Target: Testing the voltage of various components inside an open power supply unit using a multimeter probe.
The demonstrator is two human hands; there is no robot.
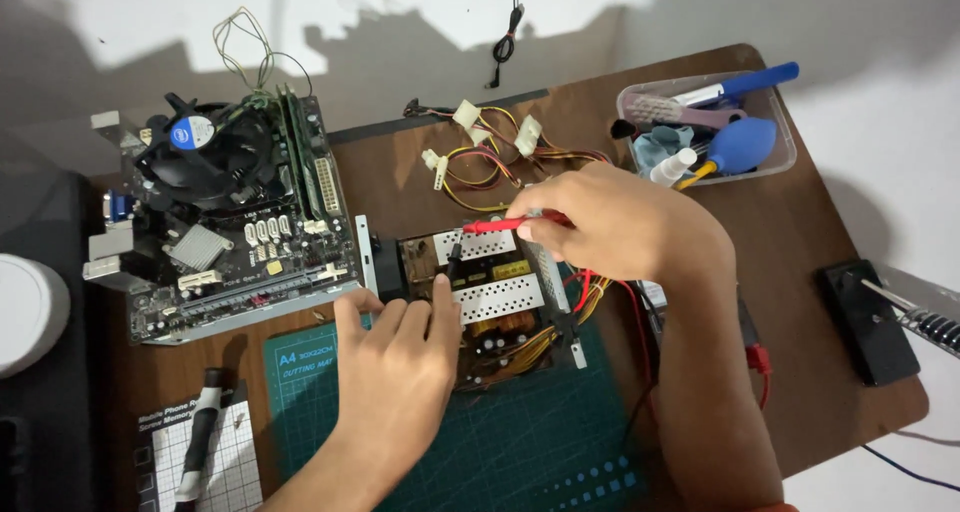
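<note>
Brown wooden table (800, 302) by white wall; left hand (395, 372) grips black probe (452, 262); right hand (610, 222), red probe (500, 226).

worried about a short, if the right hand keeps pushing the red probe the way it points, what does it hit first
The right hand aims the red probe leftward. First in line looks to be the black probe held by the left hand, over the open power supply; depth is unclear.

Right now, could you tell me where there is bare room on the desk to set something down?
Bare wood lies between the clear plastic tub and the black box, and the cutting mat is free in front. It is crowded around the open power supply, where both hands work.
</note>
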